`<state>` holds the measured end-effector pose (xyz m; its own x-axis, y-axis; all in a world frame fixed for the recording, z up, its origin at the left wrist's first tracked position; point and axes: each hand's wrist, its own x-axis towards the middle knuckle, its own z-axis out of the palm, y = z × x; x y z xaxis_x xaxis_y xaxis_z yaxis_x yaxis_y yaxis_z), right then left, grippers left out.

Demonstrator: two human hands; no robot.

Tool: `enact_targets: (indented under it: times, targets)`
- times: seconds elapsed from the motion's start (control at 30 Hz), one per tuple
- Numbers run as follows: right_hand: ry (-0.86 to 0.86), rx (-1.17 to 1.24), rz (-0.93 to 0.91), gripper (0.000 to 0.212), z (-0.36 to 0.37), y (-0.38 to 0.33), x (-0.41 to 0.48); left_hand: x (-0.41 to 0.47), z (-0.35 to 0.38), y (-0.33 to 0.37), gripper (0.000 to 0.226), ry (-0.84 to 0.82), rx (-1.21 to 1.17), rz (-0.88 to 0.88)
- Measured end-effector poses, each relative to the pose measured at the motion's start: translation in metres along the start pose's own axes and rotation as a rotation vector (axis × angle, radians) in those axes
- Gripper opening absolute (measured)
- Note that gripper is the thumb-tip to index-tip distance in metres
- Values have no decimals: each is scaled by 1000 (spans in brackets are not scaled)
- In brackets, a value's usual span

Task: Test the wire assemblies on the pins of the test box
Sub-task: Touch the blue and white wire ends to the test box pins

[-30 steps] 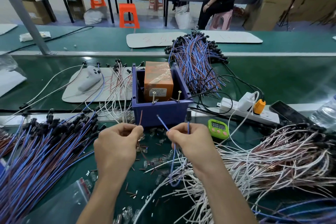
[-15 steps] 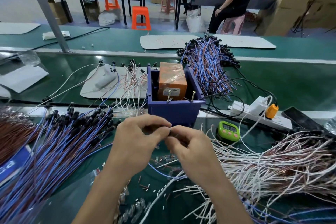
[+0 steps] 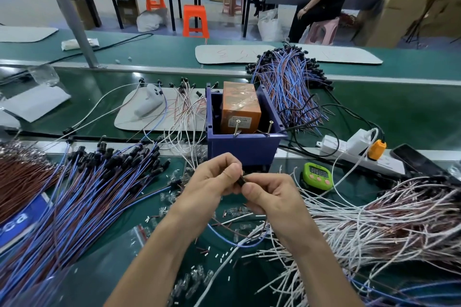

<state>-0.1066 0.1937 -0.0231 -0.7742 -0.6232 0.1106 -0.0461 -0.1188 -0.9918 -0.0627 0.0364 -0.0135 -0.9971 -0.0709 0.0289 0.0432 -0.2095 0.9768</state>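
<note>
The purple test box (image 3: 243, 149) stands just beyond my hands, with an orange unit (image 3: 240, 107) inside and two brass pins (image 3: 236, 127) sticking up from its front rim. My left hand (image 3: 212, 182) and my right hand (image 3: 269, 197) meet in front of the box. Between their fingertips they pinch the small black socket (image 3: 241, 180) of one wire assembly. Its blue and brown wires (image 3: 232, 239) hang down in a loop under my right wrist. The socket is below the pins and does not touch them.
A big pile of blue-brown assemblies (image 3: 74, 197) lies at the left, a white-brown pile (image 3: 389, 217) at the right, another bundle (image 3: 289, 85) behind the box. A green timer (image 3: 316, 176), power strip (image 3: 359, 152) and phone (image 3: 419, 161) sit right. Small clear bulbs (image 3: 172, 197) are scattered on the green mat.
A second ago my hands were apart, each holding a wire end up near the box. They have come together and now pinch the black socket between them.
</note>
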Motion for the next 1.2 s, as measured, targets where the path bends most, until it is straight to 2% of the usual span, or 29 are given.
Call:
enact_targets:
  times: [0.07, 0.1, 0.2, 0.23, 0.3, 0.37, 0.5, 0.57, 0.63, 0.73, 0.8, 0.87, 0.93, 1.0, 1.1, 1.2]
  targets:
    - [26, 4, 15, 19, -2, 3, -1, 1, 5, -1, 24, 44, -24, -17]
    - [49, -29, 17, 18, -2, 4, -1, -1, 7, -2, 26, 101, 77, 14]
    - [97, -149, -7, 20, 2, 2, 0, -8, 11, -5, 24, 339, 692, 271]
    - [106, -168, -15, 21, 4, 1, 1, -11, 12, -4, 26, 385, 813, 351]
    - [140, -214, -25, 22, 6, 2, 2, -11, 12, -7, 31, 427, 884, 398]
    - [169, -257, -32, 21, 7, 3, 1, -7, 10, -13, 33, 423, 753, 299]
    - [193, -218, -31, 17, 3, 7, 0, 4, 7, -17, 41, 257, -21, -67]
    - [193, -177, -24, 18, 3, 10, -1, 5, 6, -19, 43, 208, -164, -121]
    - [207, -189, -6, 17, 3, 14, -2, 6, 4, -19, 43, 216, -1, -96]
    - [249, -238, -14, 18, 2, 16, -3, 4, 3, -16, 29, 290, 436, 44]
    - [214, -226, -29, 18, 2, 15, -4, 0, 4, -13, 20, 287, 698, 167]
    - [122, -163, -5, 16, 5, 11, -5, -3, 5, -12, 25, 304, 939, 292]
    - [77, -108, 41, 20, 9, 9, -6, -2, 3, -10, 38, 366, 1074, 375]
    - [47, -99, 69, 24, 10, 7, -7, 0, 2, -10, 48, 380, 1001, 369]
    - [-40, -111, 72, 21, 6, 2, -7, 1, 2, -9, 47, 173, 522, 224]
    - [-51, -91, 89, 24, 7, -1, -5, 5, 1, -11, 60, 82, 319, 144]
